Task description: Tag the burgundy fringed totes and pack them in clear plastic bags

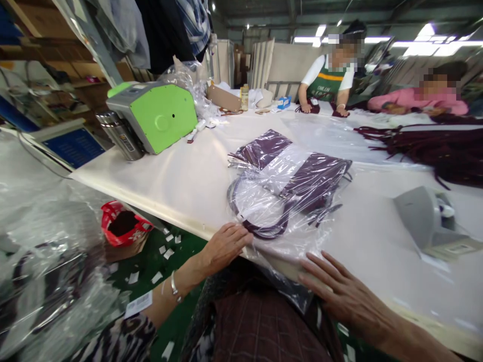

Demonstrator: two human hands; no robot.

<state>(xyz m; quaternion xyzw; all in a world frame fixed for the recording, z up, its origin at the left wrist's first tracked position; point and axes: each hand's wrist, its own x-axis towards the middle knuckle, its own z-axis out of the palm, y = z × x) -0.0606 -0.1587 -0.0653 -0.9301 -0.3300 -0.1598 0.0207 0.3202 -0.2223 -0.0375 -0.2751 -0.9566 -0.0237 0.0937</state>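
Left hand [226, 245]: fingers nearly straight and held close together, laid palm down at the table edge; clear film is touched by the fingertips, but whether any is pinched beneath cannot be told.
Left wrist: a silver bracelet [174, 286] is worn; a white label [139, 304] is seen near the sleeve.
Right hand [335, 289]: fingers spread with gaps between them, palm down; the near end of the film is touched, nothing is seen to be grasped.
Purple article [317, 176]: one, dark purple, laid flat just beyond the fingers of both hands, enclosed in a clear plastic bag [306, 240].
Band: a white band [286, 168] is laid across the article's middle, farther from the fingers than the strap.
Strap: a dark strap [279, 229] is curved in a loop, its near bend just beside the left fingertips.
Fringe: thin dark strips [319, 217] are extended toward the right fingers.
Film: creased and glossy; its near end is draped over the table [181, 186] edge between the hands.
Grey dispenser [426, 221]: stood to the right of the right fingers, well apart.
Green-sided machine [166, 118]: set beyond the left fingers, to the left; a metal flask [123, 138] is placed beside it.
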